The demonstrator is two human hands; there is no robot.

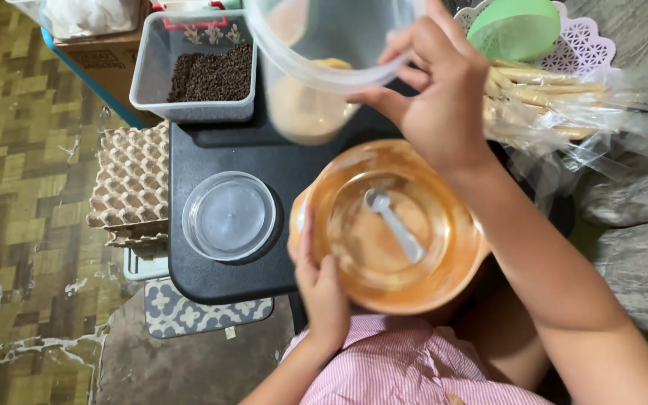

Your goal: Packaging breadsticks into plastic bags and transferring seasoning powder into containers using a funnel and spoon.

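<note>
Tipping a clear tub over an amber bowl

Tilting above the black counter (219, 161), a clear plastic tub (324, 60) was held by the right hand (436, 97), whose grip was clamped on the rim, thumb under the lip and fingers curled over the wall. Pale contents sat low inside it, blurred, so their kind could not be told. The tub looked light and thin-walled, likely to flex if squeezed; its smooth side seemed slippery, which made the rolled rim the surer place to hold.

Below it, the amber glass bowl (391, 225) sat at the counter's near edge with a white plastic scoop (395, 223) lying inside. The left hand (322, 289) pressed against the bowl's near rim, fingers closed along the edge to steady it. That bowl looked heavier, rigid and breakable, best taken by the rim or a side lug with the whole hand.

Just beside the bowl lay a round clear lid (229, 215). Further back stood a clear box of dark seeds (200, 71), with stacked egg trays (133, 187) beside the counter.
</note>
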